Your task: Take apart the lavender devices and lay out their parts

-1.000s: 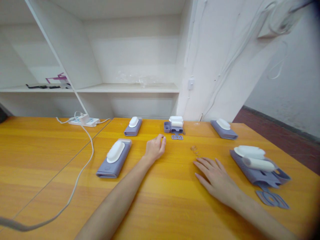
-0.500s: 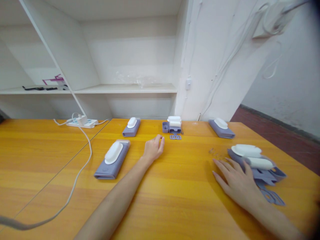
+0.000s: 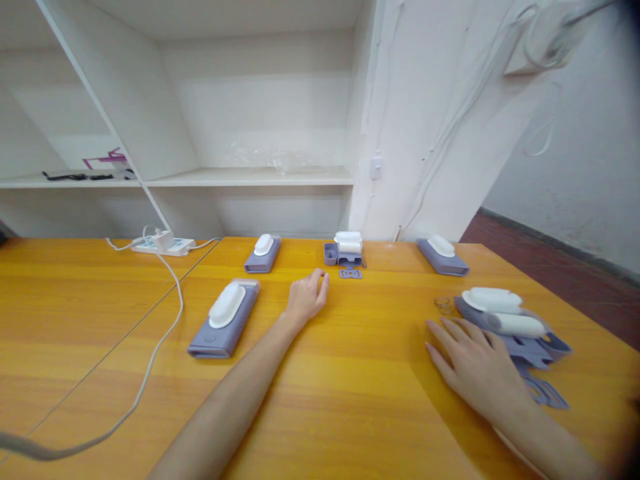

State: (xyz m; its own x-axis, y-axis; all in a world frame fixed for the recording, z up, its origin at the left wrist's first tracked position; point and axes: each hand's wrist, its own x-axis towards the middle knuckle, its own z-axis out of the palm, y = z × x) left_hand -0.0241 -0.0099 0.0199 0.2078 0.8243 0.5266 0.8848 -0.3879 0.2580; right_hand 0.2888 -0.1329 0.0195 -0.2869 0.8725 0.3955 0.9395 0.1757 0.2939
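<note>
My left hand (image 3: 307,295) rests on the wooden table, fingers loosely curled, with no object visible in it. To its left lies a purple case with a white oval piece (image 3: 227,305) on top. My right hand (image 3: 473,357) is open over the table, palm down and fingers spread. Just beyond its fingertips are small thin rings or clips (image 3: 443,305), too blurred to tell. Beside that hand is a cluster of purple parts (image 3: 535,350) with a white oval piece (image 3: 493,300) and a white roll (image 3: 517,325). My fingers partly overlap the cluster's near side.
Along the back stand two more purple cases (image 3: 263,255), (image 3: 443,257) and a set of purple and white parts (image 3: 347,250). A power strip (image 3: 164,245) and its white cable (image 3: 170,333) lie left. White shelving (image 3: 260,177) rises behind the table.
The small thin pieces beyond my right fingertips sit farther right and closer together. My right hand has barely shifted, and my left hand stays where it was.
</note>
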